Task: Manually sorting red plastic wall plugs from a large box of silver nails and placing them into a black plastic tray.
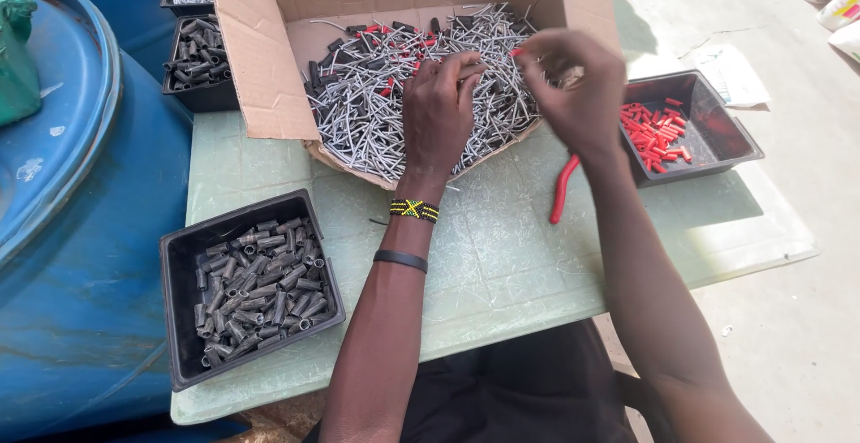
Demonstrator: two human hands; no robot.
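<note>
Pins [376, 116]: grey metal pieces heaped in the cardboard box, upper middle of the frame, mixed with black and a few red sleeves
Box [260, 40]: cardboard, flaps open, near wall folded down flat onto the table
Left hand [436, 111]: back up, lying on the heap at frame centre, fingertips pinched on a small piece at the top of the pile; what kind of piece cannot be told
Right hand [578, 89]: raised over the right edge of the heap, blurred, fingers curled inward; whether it grips anything cannot be told
Wrist: beaded band [414, 210] and black band [400, 260] on the left forearm
Near tray [179, 318]: black, lower left, filled with dark tube sleeves
Right tray [717, 129]: black, right of the box, holding red sleeves [654, 134] bunched at its left end
Far trays [199, 98]: two black ones, upper left beside the box, one with dark sleeves, one with grey pieces
Pliers [562, 190]: red handle showing under the right forearm, lying on the table
Table [502, 255]: pale green, worn top
Barrel [81, 255]: blue, left edge of the frame
</note>
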